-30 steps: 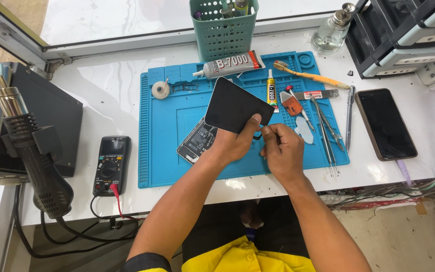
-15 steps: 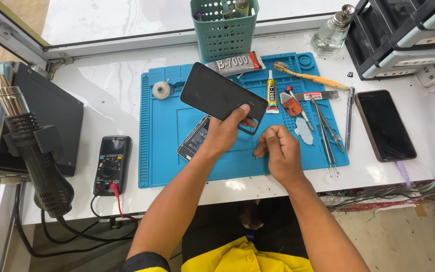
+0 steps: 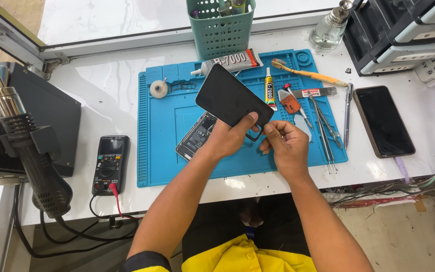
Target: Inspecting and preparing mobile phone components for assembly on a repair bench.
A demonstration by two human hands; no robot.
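Note:
My left hand [image 3: 231, 139] holds a black phone back cover [image 3: 232, 100] by its near corner, lifted and tilted above the blue work mat [image 3: 164, 146]. My right hand [image 3: 285, 143] is just to its right, with thumb and fingertips pinched at the cover's near edge by the camera cutout. Under my left hand an opened phone [image 3: 196, 136] lies on the mat with its insides showing.
On the mat lie a large glue tube [image 3: 230, 61], a small glue tube [image 3: 269, 93], a tape roll [image 3: 159, 89], a toothbrush [image 3: 308, 75] and tweezers [image 3: 323, 126]. A second phone [image 3: 383, 121] lies right, a multimeter [image 3: 111, 163] and hot-air gun [image 3: 33, 156] left, a green basket [image 3: 221, 27] behind.
My left hand has swung the black cover up and to the left off the opened phone, then lowered it a little. My right hand has come in to its near edge.

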